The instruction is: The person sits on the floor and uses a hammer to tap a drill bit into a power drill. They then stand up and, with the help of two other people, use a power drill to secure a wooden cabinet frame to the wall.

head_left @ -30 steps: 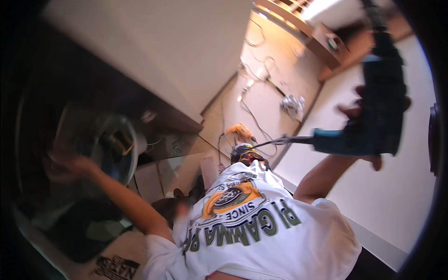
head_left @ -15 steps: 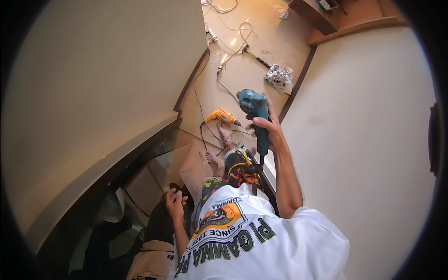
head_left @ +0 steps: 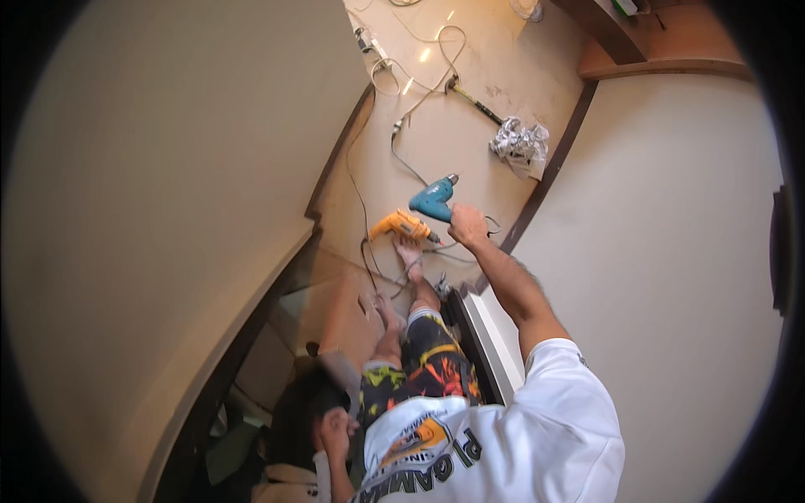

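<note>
A teal power drill [head_left: 433,199] is in my right hand [head_left: 468,225], the fingers wrapped round its handle. Its chuck points up and to the right, above the floor. Just below it an orange power drill [head_left: 401,224] lies on the floor against my bare foot [head_left: 408,250]. My left hand [head_left: 335,429] is low on the left, beside a dark object, with its fingers curled in. Whatever it may hold is hidden.
Cables [head_left: 402,157] wind over the floor [head_left: 503,75]. Beyond lie a hammer [head_left: 474,102] and crumpled silvery wrapping [head_left: 520,144]. Pale panels [head_left: 193,126] flank me on the left and right [head_left: 646,226]. Wooden shelving [head_left: 616,38] stands at the far right.
My right arm has stretched forward and the teal drill has turned, its chuck swinging from left to upper right. My left hand has moved down, its fingers curling in.
</note>
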Available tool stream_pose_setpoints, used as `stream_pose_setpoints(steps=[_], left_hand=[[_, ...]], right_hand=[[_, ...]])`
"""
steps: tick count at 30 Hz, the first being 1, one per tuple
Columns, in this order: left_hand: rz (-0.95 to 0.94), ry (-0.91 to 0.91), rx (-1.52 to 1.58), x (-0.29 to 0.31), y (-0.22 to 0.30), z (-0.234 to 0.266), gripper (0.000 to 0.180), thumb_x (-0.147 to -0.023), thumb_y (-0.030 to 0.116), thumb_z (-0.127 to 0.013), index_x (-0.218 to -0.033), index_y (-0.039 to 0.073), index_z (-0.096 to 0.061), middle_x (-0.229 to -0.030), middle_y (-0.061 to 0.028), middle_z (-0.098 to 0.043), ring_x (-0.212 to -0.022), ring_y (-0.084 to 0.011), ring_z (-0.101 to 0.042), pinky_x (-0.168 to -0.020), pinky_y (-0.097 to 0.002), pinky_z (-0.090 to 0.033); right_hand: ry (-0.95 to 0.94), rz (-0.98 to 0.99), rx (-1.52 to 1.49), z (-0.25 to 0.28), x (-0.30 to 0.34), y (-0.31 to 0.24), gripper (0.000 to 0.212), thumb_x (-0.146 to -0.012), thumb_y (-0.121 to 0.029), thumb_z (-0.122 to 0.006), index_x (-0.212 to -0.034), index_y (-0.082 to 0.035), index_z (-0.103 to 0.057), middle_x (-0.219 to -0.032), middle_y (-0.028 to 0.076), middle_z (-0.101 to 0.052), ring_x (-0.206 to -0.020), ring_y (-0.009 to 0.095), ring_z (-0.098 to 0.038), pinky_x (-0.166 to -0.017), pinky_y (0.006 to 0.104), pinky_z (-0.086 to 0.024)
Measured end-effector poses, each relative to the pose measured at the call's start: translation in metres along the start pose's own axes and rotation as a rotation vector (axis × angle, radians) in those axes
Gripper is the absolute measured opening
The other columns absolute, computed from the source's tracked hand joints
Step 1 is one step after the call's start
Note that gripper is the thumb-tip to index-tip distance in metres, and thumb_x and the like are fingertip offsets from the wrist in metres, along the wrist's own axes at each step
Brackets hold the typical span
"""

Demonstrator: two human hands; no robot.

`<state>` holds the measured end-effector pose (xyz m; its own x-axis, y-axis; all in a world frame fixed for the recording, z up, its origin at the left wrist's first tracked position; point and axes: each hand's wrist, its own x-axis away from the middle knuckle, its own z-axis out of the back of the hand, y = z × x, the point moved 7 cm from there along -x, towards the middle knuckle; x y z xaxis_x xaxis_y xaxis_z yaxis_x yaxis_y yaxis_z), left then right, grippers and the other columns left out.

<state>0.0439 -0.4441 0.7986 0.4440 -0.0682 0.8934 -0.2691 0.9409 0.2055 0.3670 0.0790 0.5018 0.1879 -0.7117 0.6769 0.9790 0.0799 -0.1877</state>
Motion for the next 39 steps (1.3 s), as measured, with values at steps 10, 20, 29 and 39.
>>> stream_pose_setpoints(steps=[10,20,29,39], left_hand=[[0.564,0.023,-0.079,-0.015,-0.047,0.008,0.029,-0.098,0.014,-0.071,-0.127,0.012,-0.071,-0.155,-0.0212,-0.054,-0.136,-0.0292,-0.056,-0.111,-0.0528,-0.046],[0.279,0.094,0.053,-0.017,-0.031,0.004,0.009,-0.103,0.014,-0.064,-0.110,0.010,-0.068,-0.088,-0.0105,-0.070,-0.075,-0.0166,-0.066,-0.061,-0.0366,-0.054],[-0.018,0.067,0.019,0.002,0.016,0.000,0.021,-0.104,0.022,-0.067,-0.110,0.002,-0.067,-0.085,-0.0087,-0.073,-0.069,-0.0165,-0.069,-0.062,-0.0299,-0.056],[-0.631,0.434,0.211,-0.014,0.061,0.079,0.019,-0.101,0.023,-0.068,-0.104,0.005,-0.070,-0.083,-0.0052,-0.076,-0.073,-0.0122,-0.072,-0.069,-0.0318,-0.056]], right_hand=[[0.354,-0.121,0.297,-0.103,-0.201,0.076,0.010,-0.102,-0.015,-0.054,-0.100,-0.008,-0.062,-0.082,0.012,-0.074,-0.074,0.031,-0.078,-0.062,0.0402,-0.063],[0.382,0.289,0.721,-0.170,-0.135,-0.008,0.034,-0.105,-0.022,-0.050,-0.137,-0.012,-0.054,-0.134,0.019,-0.060,-0.132,0.040,-0.056,-0.113,0.0585,-0.036],[-0.435,0.407,0.117,-0.189,0.098,-0.155,0.037,-0.102,-0.020,-0.055,-0.139,-0.014,-0.054,-0.135,0.021,-0.064,-0.134,0.041,-0.056,-0.112,0.0562,-0.042],[-0.282,0.709,0.407,-0.056,0.133,-0.211,0.052,-0.081,-0.025,-0.078,-0.128,-0.007,-0.066,-0.112,0.024,-0.075,-0.106,0.041,-0.072,-0.093,0.0469,-0.059]])
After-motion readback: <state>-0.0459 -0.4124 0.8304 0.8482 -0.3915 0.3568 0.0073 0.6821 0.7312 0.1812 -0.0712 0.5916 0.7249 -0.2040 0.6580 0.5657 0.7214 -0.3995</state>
